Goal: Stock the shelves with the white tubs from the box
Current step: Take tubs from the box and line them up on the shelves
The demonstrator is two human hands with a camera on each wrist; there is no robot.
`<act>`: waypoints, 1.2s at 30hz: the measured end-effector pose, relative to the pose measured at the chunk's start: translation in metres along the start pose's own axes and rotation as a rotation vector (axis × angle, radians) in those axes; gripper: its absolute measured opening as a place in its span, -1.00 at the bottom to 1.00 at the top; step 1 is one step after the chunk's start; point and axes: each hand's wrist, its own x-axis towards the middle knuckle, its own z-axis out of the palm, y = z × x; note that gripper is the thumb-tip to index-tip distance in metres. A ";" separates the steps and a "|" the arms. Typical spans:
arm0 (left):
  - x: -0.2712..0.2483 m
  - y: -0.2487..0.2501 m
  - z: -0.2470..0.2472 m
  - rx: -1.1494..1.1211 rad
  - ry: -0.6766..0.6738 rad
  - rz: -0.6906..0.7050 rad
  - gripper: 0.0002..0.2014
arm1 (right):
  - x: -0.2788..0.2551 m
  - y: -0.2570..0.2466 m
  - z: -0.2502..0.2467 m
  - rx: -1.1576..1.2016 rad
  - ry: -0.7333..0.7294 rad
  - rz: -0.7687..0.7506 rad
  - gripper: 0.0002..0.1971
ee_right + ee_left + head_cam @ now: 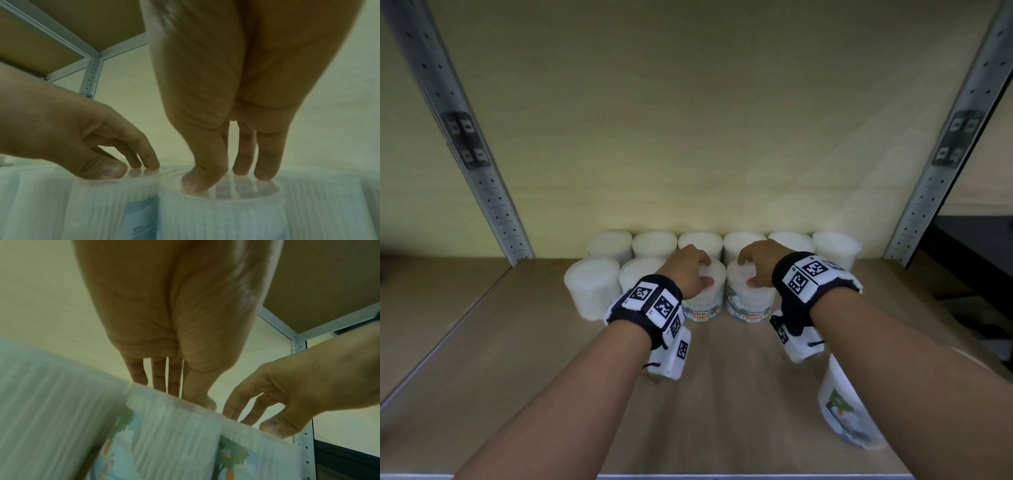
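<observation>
Two white cotton-bud tubs stand side by side in the front row on the wooden shelf (517, 342). My left hand (703, 274) rests its fingertips and thumb on the lid of the left tub (705, 305). My right hand (748, 274) does the same on the right tub (750, 305). In the right wrist view the right fingertips (263, 175) stand in the lid recess of its tub (226, 214), and the left hand (131, 168) touches its own lid. Neither hand wraps round a tub. The left wrist view shows both printed labels (174, 434).
Several white tubs form a back row (746, 245) against the wall. Two more (592, 287) stand left of my hands. Another tub (846, 411) sits near the front edge under my right forearm. Metal uprights (465, 144) (955, 144) frame the bay.
</observation>
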 end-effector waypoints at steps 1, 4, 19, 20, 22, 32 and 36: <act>-0.001 0.000 0.000 0.003 -0.002 0.000 -0.53 | -0.001 0.000 0.000 -0.001 -0.002 0.001 -0.43; -0.004 0.001 0.000 0.013 -0.005 0.004 -0.52 | -0.005 0.000 0.002 0.003 0.019 -0.002 -0.45; -0.079 0.013 0.002 0.038 -0.022 0.035 -0.55 | -0.071 -0.021 0.016 0.024 0.001 -0.021 -0.43; -0.085 0.015 0.002 0.035 -0.024 0.035 -0.55 | -0.078 -0.023 0.017 0.020 -0.003 -0.023 -0.43; -0.098 0.017 0.002 0.036 -0.030 0.041 -0.56 | -0.092 -0.027 0.020 0.012 -0.017 -0.025 -0.43; -0.157 0.031 0.015 0.033 -0.043 0.079 -0.56 | -0.159 -0.029 0.039 0.079 0.006 -0.049 -0.47; -0.166 0.036 0.021 -0.001 -0.058 0.052 -0.55 | -0.177 -0.027 0.040 0.105 0.003 -0.053 -0.47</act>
